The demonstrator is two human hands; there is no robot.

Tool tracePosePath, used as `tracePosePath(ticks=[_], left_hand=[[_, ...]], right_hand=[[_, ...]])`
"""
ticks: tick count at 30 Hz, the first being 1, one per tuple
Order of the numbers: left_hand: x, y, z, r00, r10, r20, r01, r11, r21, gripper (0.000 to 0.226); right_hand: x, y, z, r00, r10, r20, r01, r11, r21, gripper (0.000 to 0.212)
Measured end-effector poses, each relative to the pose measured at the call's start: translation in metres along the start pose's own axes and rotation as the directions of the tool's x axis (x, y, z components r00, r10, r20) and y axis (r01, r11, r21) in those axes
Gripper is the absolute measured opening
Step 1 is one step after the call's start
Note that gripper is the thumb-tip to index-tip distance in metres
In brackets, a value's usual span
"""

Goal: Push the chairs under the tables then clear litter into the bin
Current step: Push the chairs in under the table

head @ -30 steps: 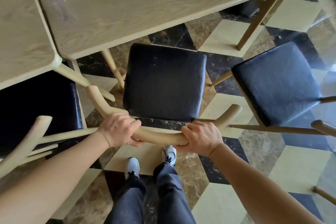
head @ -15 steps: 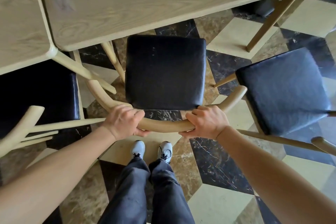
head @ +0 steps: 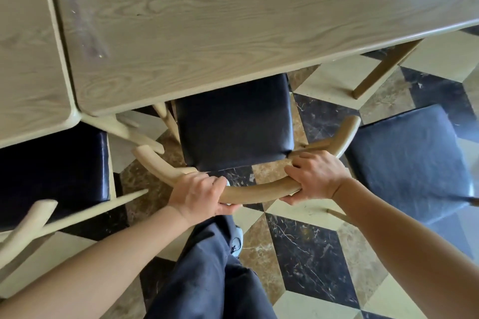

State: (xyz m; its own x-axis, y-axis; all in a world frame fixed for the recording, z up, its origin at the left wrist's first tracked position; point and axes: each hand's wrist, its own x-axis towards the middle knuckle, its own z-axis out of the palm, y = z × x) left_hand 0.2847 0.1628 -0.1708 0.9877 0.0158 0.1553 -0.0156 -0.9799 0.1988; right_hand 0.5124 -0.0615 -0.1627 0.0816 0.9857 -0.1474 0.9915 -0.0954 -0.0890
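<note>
A wooden chair with a black padded seat (head: 233,127) stands in front of me, the far part of its seat hidden under the pale wooden table (head: 207,21). My left hand (head: 198,195) and my right hand (head: 315,176) both grip its curved wooden backrest (head: 256,191), one on each side of the middle. No litter or bin is in view.
A second table (head: 28,59) butts against the first on the left, with another black-seated chair (head: 51,166) partly under it. A third chair (head: 409,163) stands pulled out on the right. The floor is patterned marble tile (head: 311,254). My legs stand just behind the chair.
The chair has slid forward, so more of its seat now lies under the table edge. Both hands kept their grip and I stepped forward with it.
</note>
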Motion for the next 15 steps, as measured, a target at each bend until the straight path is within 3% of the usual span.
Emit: tracePosePath(ticks=[15], left_hand=[[0.032, -0.036, 0.002, 0.999, 0.022, 0.044, -0.020, 0.999, -0.041, 0.054]], right_hand=[[0.042, 0.041, -0.008, 0.997, -0.072, 0.029, 0.072, 0.997, -0.003, 0.066]])
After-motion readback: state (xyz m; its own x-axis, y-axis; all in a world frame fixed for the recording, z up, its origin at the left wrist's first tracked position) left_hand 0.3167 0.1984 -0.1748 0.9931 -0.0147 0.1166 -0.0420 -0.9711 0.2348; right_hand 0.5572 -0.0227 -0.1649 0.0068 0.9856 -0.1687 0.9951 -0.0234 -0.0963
